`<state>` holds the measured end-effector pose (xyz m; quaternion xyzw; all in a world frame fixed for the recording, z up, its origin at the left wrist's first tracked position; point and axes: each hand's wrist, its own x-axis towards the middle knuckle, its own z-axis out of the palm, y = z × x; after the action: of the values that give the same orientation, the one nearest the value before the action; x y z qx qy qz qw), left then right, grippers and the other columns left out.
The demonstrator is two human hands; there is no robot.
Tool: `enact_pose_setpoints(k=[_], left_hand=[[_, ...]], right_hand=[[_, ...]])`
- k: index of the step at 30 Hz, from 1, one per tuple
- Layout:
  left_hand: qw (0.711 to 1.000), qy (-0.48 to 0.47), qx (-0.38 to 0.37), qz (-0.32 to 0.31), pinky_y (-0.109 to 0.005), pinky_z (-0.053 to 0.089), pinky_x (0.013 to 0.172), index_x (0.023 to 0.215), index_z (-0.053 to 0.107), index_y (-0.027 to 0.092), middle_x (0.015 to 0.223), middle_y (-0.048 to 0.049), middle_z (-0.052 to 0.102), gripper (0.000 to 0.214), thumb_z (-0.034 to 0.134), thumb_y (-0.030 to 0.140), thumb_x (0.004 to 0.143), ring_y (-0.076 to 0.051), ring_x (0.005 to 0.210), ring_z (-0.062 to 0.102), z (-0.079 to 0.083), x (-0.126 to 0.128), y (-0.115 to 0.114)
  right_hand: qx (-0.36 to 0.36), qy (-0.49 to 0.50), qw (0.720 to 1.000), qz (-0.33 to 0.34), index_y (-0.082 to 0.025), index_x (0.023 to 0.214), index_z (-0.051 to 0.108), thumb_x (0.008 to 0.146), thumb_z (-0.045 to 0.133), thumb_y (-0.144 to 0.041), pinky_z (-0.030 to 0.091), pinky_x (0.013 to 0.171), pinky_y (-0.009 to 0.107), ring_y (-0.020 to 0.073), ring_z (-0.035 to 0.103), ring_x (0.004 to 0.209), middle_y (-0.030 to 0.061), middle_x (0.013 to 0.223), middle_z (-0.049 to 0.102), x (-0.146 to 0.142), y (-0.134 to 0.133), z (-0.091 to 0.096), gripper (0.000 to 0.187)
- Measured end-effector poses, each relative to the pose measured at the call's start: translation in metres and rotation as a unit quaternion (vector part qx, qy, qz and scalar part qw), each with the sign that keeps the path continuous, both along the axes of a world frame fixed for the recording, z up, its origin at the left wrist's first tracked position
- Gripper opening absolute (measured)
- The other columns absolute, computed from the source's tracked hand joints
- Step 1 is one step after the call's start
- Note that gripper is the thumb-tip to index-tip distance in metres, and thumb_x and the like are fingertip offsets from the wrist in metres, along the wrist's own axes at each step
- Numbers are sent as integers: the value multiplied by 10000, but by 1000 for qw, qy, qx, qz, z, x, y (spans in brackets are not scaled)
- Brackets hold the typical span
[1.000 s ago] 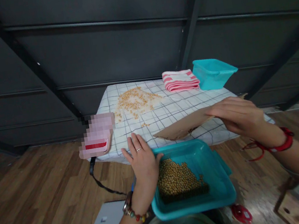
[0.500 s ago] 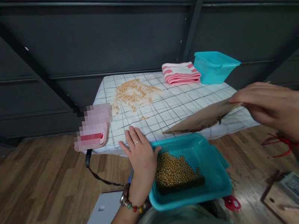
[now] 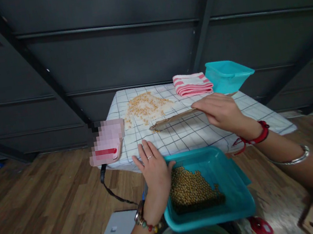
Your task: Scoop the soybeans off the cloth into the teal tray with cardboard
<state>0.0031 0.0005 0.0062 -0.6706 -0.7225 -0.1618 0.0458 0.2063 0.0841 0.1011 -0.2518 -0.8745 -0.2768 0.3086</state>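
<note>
My right hand [image 3: 223, 110] is closed on the edge of a flat piece of brown cardboard [image 3: 174, 118], tilted over the checked cloth. The cardboard's left tip meets a few loose beans just in front of a spread of yellow soybeans [image 3: 145, 106] mixed with white grains. My left hand [image 3: 154, 170] lies flat with its fingers spread on the cloth's front edge, its thumb resting over the rim of a teal plastic tub [image 3: 237, 199]. That tub sits below the table's front edge, and soybeans [image 3: 193, 188] are heaped in its left part.
A pink phone-like object [image 3: 106, 144], partly pixelated, lies at the table's left edge with a black strap. Toward the back right are a folded pink-striped towel [image 3: 193, 84] and a second teal tub [image 3: 225, 76]. Behind the table [image 3: 266, 115] rises a dark panel wall [image 3: 123, 55].
My right hand has moved left with the cardboard, bringing its tip to the beans near the spread. My left hand stays at the tub's rim. The view has shifted slightly.
</note>
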Motion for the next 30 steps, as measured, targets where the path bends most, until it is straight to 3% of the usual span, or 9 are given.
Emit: enact_pose_setpoints(k=[13, 22, 30], left_hand=[[1000, 0, 2, -6, -658, 215, 990, 1308, 300, 11, 1369, -270, 352, 751, 588, 345, 700, -391, 1277, 284, 0, 0, -1], [1000, 5, 1, -1, -634, 223, 1000, 1283, 336, -4, 1373, -249, 359, 713, 589, 327, 704, -377, 1274, 295, 3, 0, -1], [1000, -4, -2, 1, -639, 220, 1000, 1286, 344, 17, 1377, -253, 351, 694, 582, 306, 702, -381, 1279, 284, 2, 1, 0]], right_hand=[[-27, -32, 999, -2, -209, 959, 594, 757, 395, -36, 476, 700, 294, 144, 616, 778, 21, 839, 675, 10, -7, 7, 332], [-14, -26, 998, 47, -188, 960, 557, 751, 413, -8, 478, 663, 280, 145, 614, 775, 35, 831, 663, 15, -13, 10, 311], [-39, -18, 999, 30, -226, 964, 577, 758, 404, -35, 496, 708, 303, 146, 628, 788, 15, 836, 673, 21, -20, 11, 330]])
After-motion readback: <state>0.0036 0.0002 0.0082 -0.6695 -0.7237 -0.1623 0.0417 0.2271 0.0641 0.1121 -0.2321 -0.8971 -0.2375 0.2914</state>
